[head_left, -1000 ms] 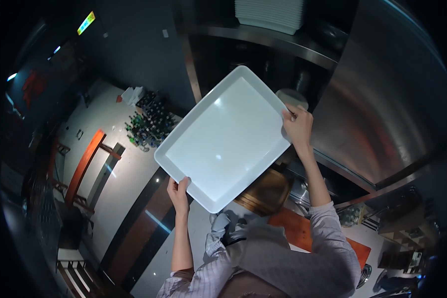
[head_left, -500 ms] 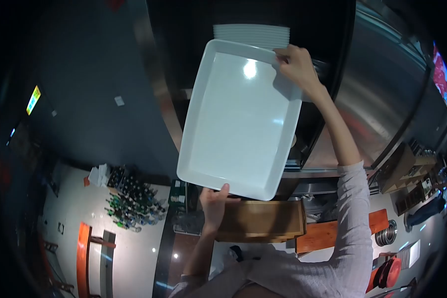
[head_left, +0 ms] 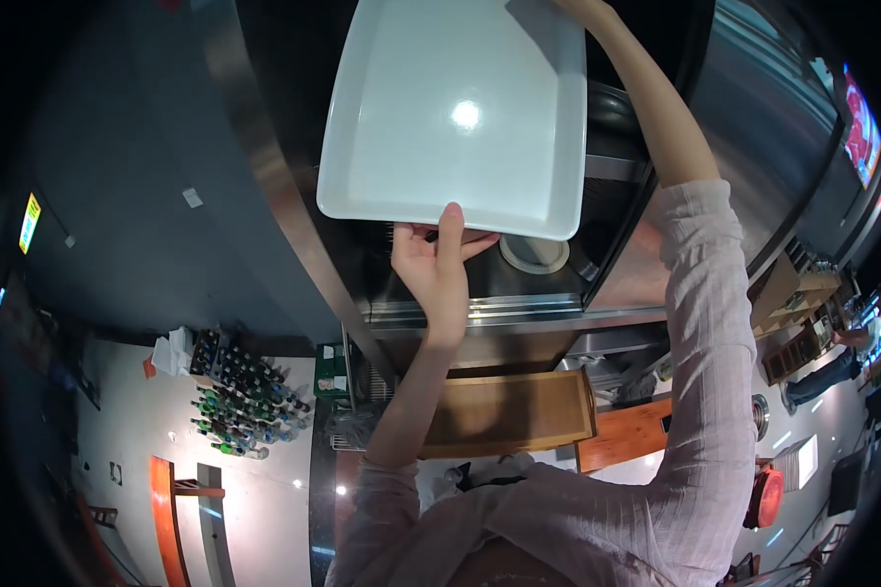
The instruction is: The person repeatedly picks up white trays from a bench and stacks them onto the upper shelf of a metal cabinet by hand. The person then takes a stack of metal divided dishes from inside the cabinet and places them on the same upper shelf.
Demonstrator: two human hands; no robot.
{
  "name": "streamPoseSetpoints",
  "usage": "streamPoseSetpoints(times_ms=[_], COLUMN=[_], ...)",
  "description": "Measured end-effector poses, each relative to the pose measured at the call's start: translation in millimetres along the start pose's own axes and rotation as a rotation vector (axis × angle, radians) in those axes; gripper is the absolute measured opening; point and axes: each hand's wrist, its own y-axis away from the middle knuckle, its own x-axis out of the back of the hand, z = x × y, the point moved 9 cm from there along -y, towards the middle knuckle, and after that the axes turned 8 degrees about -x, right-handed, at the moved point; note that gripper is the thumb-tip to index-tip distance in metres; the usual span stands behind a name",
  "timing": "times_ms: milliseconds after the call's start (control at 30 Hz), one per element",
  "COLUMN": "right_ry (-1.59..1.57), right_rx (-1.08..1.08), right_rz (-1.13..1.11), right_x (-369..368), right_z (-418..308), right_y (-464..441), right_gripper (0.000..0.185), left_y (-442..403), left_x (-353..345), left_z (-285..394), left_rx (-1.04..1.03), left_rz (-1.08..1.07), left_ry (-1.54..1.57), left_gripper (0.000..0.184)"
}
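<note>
A large white rectangular tray (head_left: 460, 161) with raised sides is held up in front of me, its far end cut off by the top of the view. My left hand (head_left: 433, 269) grips the near edge, thumb over the rim and fingers underneath. At the far right corner my right hand (head_left: 582, 10) is on the tray, with its fingers mostly beyond the top edge of the view. Behind and below the tray are dark cabinet shelves. A round pale dish (head_left: 535, 256) sits there, just under the tray's near right corner.
A metal cabinet frame (head_left: 480, 311) runs below the tray. Beneath it are a wooden tray-like surface (head_left: 499, 411) and an orange wooden bench (head_left: 626, 435). Many bottles (head_left: 245, 401) stand on the floor at left. A person (head_left: 827, 377) is at far right.
The white tray has moved up and away, with both hands still at it and my arms reaching further forward. The stack of white trays behind it has gone out of sight.
</note>
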Motion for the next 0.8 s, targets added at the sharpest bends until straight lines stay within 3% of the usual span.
streamPoseSetpoints(times_ms=[33,133,167,233,533,700,800], right_ry=[0.083,-0.025,0.042,0.049,-0.061,-0.129,-0.02], right_rx=[0.136,0.22,0.059,-0.021,0.084,0.285,0.677], right_rz=[0.064,0.155,0.003,-0.014,-0.128,-0.349,-0.315], right_x=[-13.1,-20.6,-31.7,-37.0,-39.7,7.4,52.5], right_z=[12.3,18.8,31.4,34.3,-10.8,-76.5,-109.7], right_y=[-20.2,-35.4,-50.7,-58.9,-33.8,66.8,166.2], right_gripper=[0.022,0.023,0.022,0.021,0.028,0.033,0.038], left_y=[-2.9,-8.0,-8.3,-9.4,-25.2,-32.2,-35.9], left_x=[-4.9,-14.7,-18.2,-29.8,-69.6,-91.3,-105.5], left_z=[-4.4,-16.5,-17.1,-12.1,17.3,17.7,25.6], left_rx=[0.006,0.006,-0.002,-0.043,-0.198,-0.232,-0.268], left_rz=[0.006,0.03,0.035,0.075,0.125,0.136,0.094], left_ry=[0.025,0.027,0.027,0.004,0.105,0.172,0.27], left_gripper=[0.03,0.029,0.029,0.029,0.023,0.025,0.024])
